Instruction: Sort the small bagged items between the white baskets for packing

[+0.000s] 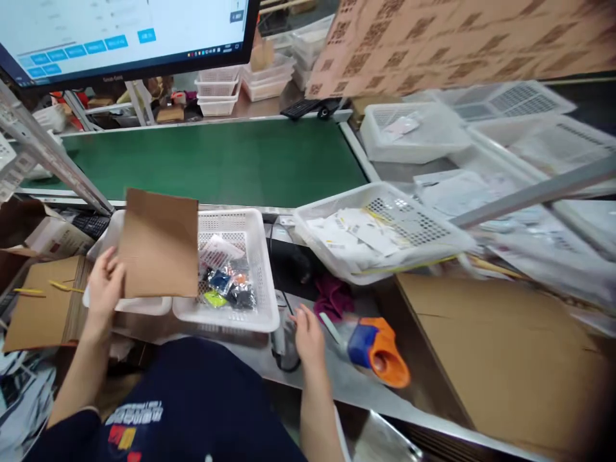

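Note:
My left hand (106,282) is closed on the left edge of a flat brown cardboard piece (160,244), thumb on its near face. The cardboard is held up over two white baskets and hides part of them. In the right-hand white basket (270,282) lie small clear-bagged items (233,285), dark, orange and lime green. To the right of that basket, my right hand (308,337) is held over the bench with its fingers loosely bent and nothing visible in them. A black cable (287,301) runs close to its fingertips.
An orange and blue hollow object (380,350) and a purple cloth (333,296) lie right of my right hand. Beyond are a white basket of papers (356,234), a large cardboard box (505,353) and a green conveyor belt (221,160). A monitor (129,38) hangs upper left.

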Motion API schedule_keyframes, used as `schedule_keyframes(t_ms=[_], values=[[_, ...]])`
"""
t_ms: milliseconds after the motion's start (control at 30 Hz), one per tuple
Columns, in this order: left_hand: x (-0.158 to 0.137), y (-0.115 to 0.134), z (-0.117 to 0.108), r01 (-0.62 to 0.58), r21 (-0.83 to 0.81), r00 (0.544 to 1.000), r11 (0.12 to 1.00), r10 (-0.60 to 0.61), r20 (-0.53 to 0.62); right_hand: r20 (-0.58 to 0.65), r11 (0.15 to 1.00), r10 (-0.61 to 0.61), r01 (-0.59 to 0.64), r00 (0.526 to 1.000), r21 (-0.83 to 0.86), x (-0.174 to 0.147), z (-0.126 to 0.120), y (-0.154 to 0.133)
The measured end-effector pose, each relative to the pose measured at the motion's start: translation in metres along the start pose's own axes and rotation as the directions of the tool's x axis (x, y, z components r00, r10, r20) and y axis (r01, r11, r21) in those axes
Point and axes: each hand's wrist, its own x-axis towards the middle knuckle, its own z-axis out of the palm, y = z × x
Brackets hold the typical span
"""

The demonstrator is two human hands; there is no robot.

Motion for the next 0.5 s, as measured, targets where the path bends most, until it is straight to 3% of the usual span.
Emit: schedule_keyframes(t_ms=[67,100,133,167,200,233,300,333,367,400,433,500], values=[[-0.013,-0.011,0.043,-0.084,0.070,0.978,0.994,0.069,0.199,0.025,1.000,0.004,-0.004,1.000,0.000,-0.004,-0.003,0.003],[-0.025,-0.019,0.059,-0.107,0.061,0.937,0.992,0.080,0.339,0.024,1.000,0.004,-0.004,1.000,-0.007,-0.004,-0.004,0.005],[-0.039,-0.027,0.073,-0.080,0.031,0.865,0.996,0.054,0.499,0.015,1.000,0.001,-0.001,1.000,-0.017,-0.003,-0.005,0.006],[-0.054,-0.036,0.086,0.008,0.007,0.748,1.000,-0.010,0.664,-0.003,1.000,-0.003,0.003,1.000,-0.028,-0.001,-0.006,0.008],[-0.070,-0.046,0.098,0.153,0.009,0.591,0.988,-0.099,0.801,-0.025,0.999,-0.010,0.009,1.000,-0.038,0.004,-0.008,0.009],[-0.086,-0.057,0.110,0.333,0.056,0.404,0.941,-0.196,0.894,-0.047,0.999,-0.020,0.018,0.999,-0.048,0.010,-0.010,0.009],[-0.113,-0.078,0.136,0.658,0.256,0.019,0.708,-0.356,0.934,-0.076,0.997,-0.048,0.043,0.996,-0.068,0.024,-0.014,0.007],[-0.124,-0.087,0.150,0.761,0.353,-0.129,0.545,-0.407,0.904,-0.082,0.996,-0.064,0.058,0.995,-0.075,0.031,-0.016,0.004],[-0.134,-0.093,0.165,0.829,0.407,-0.221,0.383,-0.444,0.868,-0.082,0.994,-0.082,0.075,0.993,-0.079,0.038,-0.017,0.001],[-0.142,-0.097,0.179,0.884,0.396,-0.240,0.248,-0.484,0.841,-0.079,0.993,-0.096,0.090,0.992,-0.079,0.043,-0.019,-0.003],[-0.147,-0.098,0.193,0.933,0.326,-0.199,0.155,-0.532,0.823,-0.074,0.992,-0.105,0.099,0.992,-0.075,0.048,-0.019,-0.006],[-0.149,-0.089,0.219,0.991,0.085,-0.006,0.100,-0.616,0.788,-0.068,0.994,-0.092,0.089,0.993,-0.057,0.053,-0.021,-0.010]])
